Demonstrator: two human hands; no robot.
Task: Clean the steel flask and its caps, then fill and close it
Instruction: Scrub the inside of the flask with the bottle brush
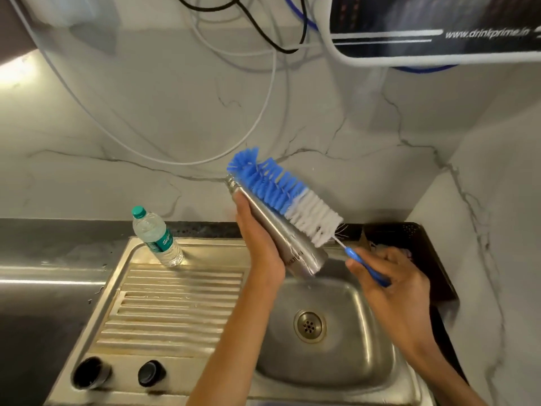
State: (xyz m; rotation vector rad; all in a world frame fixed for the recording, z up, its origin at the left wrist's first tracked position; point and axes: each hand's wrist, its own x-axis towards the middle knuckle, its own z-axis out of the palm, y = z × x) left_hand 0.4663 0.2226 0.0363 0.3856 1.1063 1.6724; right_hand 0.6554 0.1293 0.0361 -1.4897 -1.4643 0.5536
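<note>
Against marble wall (pixel 175 118), steel sink (pixel 345 373), ribbed drainboard (pixel 175 312)

Plastic bottle (pixel 156 237) and two caps (pixel 91 372) occupy the drainboard (pixel 181 306); basin (pixel 345 347) open.

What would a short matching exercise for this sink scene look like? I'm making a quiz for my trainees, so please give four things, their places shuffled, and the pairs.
Things:
1. steel flask
2. bottle brush
3. plastic water bottle
4. two dark caps

Places:
A. standing upright at the far end of the drainboard
B. lying on the sink's near rim, left of the basin
C. held tilted above the basin in the left hand
D. held by its blue handle in the right hand, bristles against the flask's side

Pairs: 1-C, 2-D, 3-A, 4-B
</note>
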